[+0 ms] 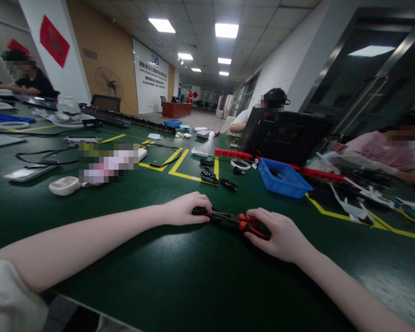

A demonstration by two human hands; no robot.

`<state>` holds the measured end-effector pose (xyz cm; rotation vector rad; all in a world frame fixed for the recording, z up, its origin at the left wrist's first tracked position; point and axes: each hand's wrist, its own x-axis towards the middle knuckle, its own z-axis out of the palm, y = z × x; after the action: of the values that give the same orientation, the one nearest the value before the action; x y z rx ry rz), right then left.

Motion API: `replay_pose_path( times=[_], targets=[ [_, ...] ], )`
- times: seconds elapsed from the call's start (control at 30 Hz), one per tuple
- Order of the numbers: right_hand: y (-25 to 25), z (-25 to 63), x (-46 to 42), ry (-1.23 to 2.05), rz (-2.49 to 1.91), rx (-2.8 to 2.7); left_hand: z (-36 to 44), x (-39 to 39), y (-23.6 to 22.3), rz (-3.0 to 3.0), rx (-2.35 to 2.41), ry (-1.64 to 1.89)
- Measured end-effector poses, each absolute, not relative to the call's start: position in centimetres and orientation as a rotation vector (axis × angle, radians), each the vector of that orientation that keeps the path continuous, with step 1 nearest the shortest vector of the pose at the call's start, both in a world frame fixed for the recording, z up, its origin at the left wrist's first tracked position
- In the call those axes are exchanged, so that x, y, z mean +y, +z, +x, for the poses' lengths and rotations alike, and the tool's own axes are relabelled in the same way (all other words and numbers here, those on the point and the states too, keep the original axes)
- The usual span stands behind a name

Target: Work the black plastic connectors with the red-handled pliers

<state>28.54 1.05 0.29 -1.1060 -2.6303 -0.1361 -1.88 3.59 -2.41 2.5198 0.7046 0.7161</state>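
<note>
My left hand [188, 208] is closed round a small black part [199, 211], low over the green table; its exact kind is too small to tell. In my right hand [280, 233] are the red-and-black handles of needle-nose pliers [244, 221]. The plier jaws point left and meet the black part beside my left fingertips. Whether the jaws grip it or only touch it, I cannot tell. Beyond my hands lie several similar black parts [209, 175] in a loose group, with another black part [228, 184] to their right.
A blue bin [283, 179] stands right of centre, with a white ring-shaped coil [240, 164] nearby. Red strips [233, 154] lie behind. On the left are a white oval object [65, 186] and black cables [162, 161]. Other people sit at the far left, behind a black case [283, 133], and at right.
</note>
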Motion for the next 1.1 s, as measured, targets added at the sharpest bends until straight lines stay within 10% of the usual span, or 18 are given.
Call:
replay_pose_path(
  times=[1.1],
  targets=[
    [-0.24, 29.14, 1.17, -0.089, -1.088, -2.542, -1.73, 3.06, -1.97, 2.575, 0.754, 0.685]
  ],
)
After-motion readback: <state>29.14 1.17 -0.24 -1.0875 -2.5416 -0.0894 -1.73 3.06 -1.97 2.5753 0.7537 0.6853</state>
